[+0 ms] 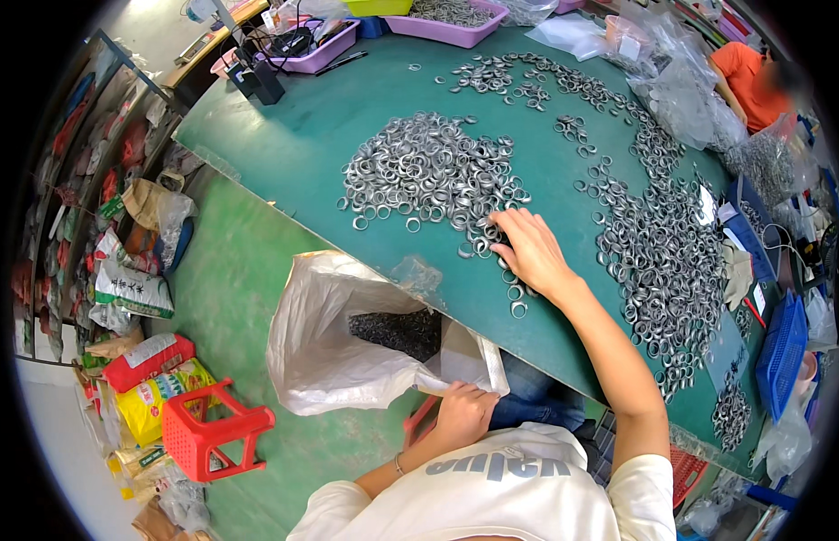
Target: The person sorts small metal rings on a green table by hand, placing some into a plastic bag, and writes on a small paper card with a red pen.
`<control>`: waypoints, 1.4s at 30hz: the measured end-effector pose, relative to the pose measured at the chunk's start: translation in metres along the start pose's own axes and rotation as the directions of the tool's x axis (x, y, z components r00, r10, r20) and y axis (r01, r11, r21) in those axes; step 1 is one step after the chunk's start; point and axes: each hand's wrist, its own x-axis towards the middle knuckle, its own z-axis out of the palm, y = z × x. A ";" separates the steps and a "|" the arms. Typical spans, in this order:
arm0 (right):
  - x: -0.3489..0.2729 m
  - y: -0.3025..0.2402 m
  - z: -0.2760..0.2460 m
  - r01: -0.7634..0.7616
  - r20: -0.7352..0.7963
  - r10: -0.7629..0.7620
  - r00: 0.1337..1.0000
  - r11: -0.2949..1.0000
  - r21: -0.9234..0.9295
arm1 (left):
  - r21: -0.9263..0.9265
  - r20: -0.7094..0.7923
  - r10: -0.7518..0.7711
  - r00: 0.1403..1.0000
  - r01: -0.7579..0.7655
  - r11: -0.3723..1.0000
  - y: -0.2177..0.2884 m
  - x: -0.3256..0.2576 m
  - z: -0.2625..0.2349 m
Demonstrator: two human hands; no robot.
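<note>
My left hand (466,411) is closed on the rim of a white woven sack (325,361). The sack gapes below the table's edge, with a dark mass of small pieces (397,332) inside; their exact kind is too small to tell. My right hand (530,249) rests on the green tabletop with its fingers stretched over a few metal rings (480,242). Its thumb stands apart from the fingers. These rings lie at the near right fringe of a big heap of grey metal rings (428,167). Several more rings (518,309) lie beside and under my right wrist.
A second, longer spread of rings (663,261) covers the table's right side. Purple trays (455,34) stand at the far edge. A blue basket (783,356) is at the right, where a person in orange (748,81) sits. A red stool (203,433) and loaded shelves stand left.
</note>
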 end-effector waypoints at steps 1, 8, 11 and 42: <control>0.000 0.003 0.002 0.003 -0.008 -0.003 1.000 1.000 0.019 | -0.001 -0.003 0.000 1.000 0.000 1.000 0.000 0.000 0.000; 0.001 0.004 0.001 0.092 0.018 -0.091 0.996 0.993 -0.080 | 0.018 0.005 0.004 1.000 -0.004 1.000 0.000 -0.001 0.000; 0.001 0.005 0.001 0.141 0.028 -0.138 0.990 0.982 -0.126 | 0.017 0.000 0.009 1.000 -0.009 1.000 -0.001 -0.001 0.001; -0.006 0.020 0.015 -0.255 -0.102 0.276 0.956 0.950 0.179 | 0.019 0.005 0.001 1.000 -0.001 1.000 -0.001 -0.002 0.002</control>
